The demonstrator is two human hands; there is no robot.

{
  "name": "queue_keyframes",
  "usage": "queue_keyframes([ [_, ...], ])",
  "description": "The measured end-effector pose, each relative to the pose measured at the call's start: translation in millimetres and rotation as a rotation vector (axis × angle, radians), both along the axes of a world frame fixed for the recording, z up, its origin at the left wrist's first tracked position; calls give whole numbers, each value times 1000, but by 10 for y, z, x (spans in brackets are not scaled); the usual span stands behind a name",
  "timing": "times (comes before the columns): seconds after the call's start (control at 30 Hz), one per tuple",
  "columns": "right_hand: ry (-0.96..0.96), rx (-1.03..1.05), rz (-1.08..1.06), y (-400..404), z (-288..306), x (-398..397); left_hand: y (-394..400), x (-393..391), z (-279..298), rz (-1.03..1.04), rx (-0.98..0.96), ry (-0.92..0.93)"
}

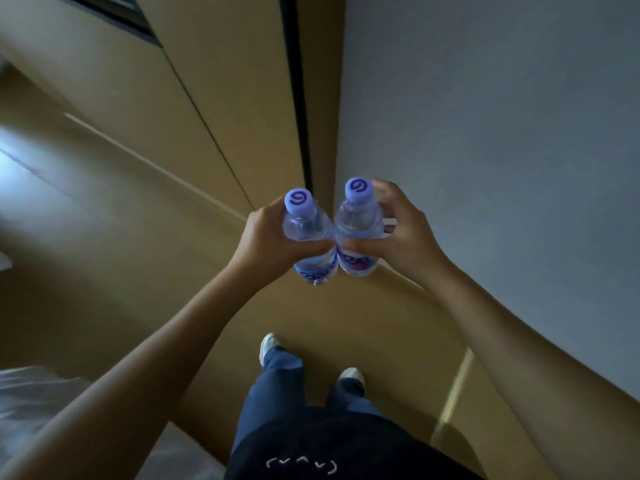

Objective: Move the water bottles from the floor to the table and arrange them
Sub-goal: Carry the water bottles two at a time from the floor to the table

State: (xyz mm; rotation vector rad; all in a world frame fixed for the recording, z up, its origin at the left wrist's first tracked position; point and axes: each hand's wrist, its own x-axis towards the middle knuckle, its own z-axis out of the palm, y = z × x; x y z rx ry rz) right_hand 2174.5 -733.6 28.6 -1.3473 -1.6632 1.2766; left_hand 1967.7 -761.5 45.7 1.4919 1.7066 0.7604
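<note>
I hold two clear water bottles with pale blue caps upright in front of me, side by side and touching. My left hand [266, 233] is wrapped around the left bottle [306, 226]. My right hand [398, 230] grips the right bottle [358, 216]. Both bottles hang in the air above the floor, with blue labels showing below my fingers. No table is in view.
A tan floor [121, 254] lies below, with my two feet [311, 362] on it. A grey wall [485, 133] rises on the right, and tan wooden panels with a dark gap [294, 81] stand ahead. A pale bed edge [31, 396] shows at the lower left.
</note>
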Motion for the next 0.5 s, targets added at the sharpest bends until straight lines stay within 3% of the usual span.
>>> queue_keyframes([
  [0.27, 60, 32, 286, 67, 385, -1742, -541, -1550, 406, 296, 63, -9],
  [0.5, 129, 13, 430, 108, 387, -3392, -787, -3024, 571, 489, 120, -11],
])
